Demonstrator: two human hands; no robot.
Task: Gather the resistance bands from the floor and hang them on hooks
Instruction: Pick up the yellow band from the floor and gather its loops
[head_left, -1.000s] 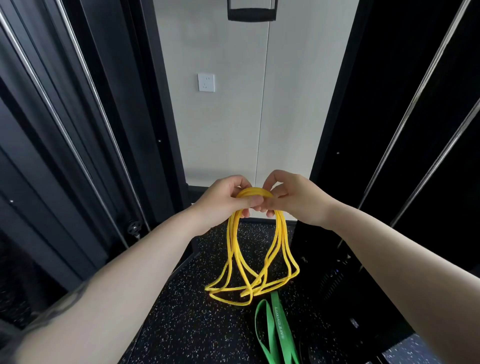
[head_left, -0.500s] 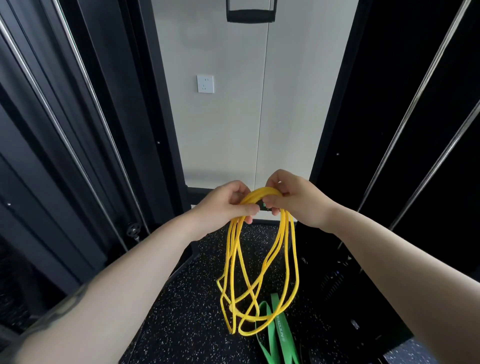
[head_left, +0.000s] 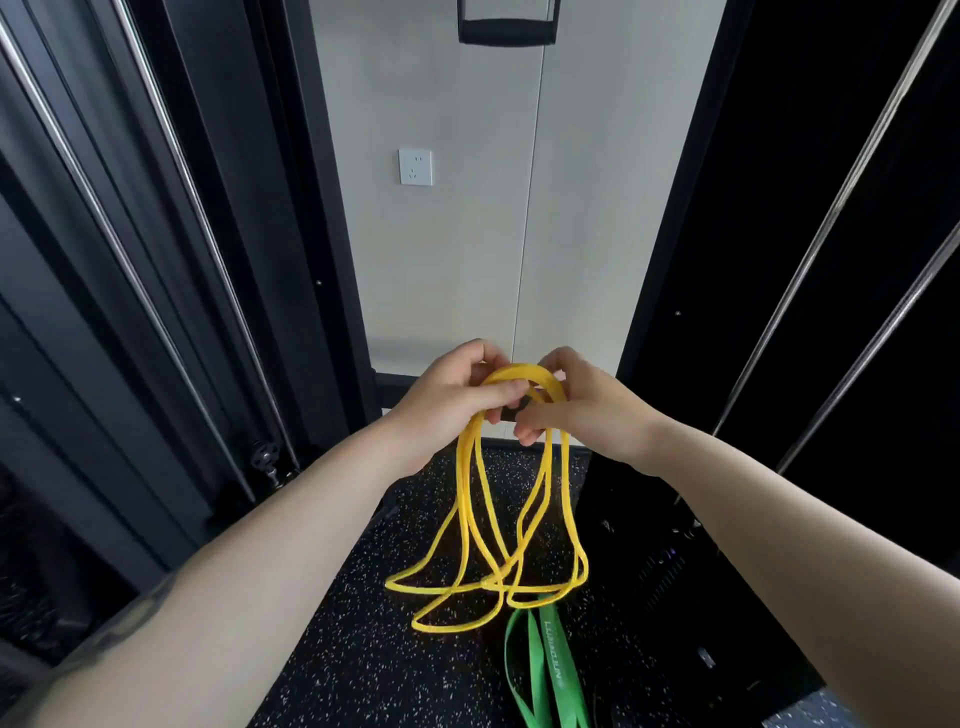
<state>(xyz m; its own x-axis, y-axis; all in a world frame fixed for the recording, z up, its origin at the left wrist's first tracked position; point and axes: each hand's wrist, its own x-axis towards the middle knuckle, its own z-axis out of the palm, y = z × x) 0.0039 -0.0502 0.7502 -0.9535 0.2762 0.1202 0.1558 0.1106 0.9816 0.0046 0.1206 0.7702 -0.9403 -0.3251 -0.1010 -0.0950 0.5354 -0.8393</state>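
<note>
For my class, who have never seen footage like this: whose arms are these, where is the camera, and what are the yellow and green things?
There is no machine here. The picture comes from a wide-angle camera worn on a person's head, looking forward and down, so the two bare arms are the wearer's own. The left hand and the right hand meet in front of a pale wall and together grip the top of a bundle of thin yellow resistance bands, whose loops hang down. Below them a wider green band lies on the dark speckled floor. Black gym-machine frames stand on both sides. On the wall is a white socket.
</note>
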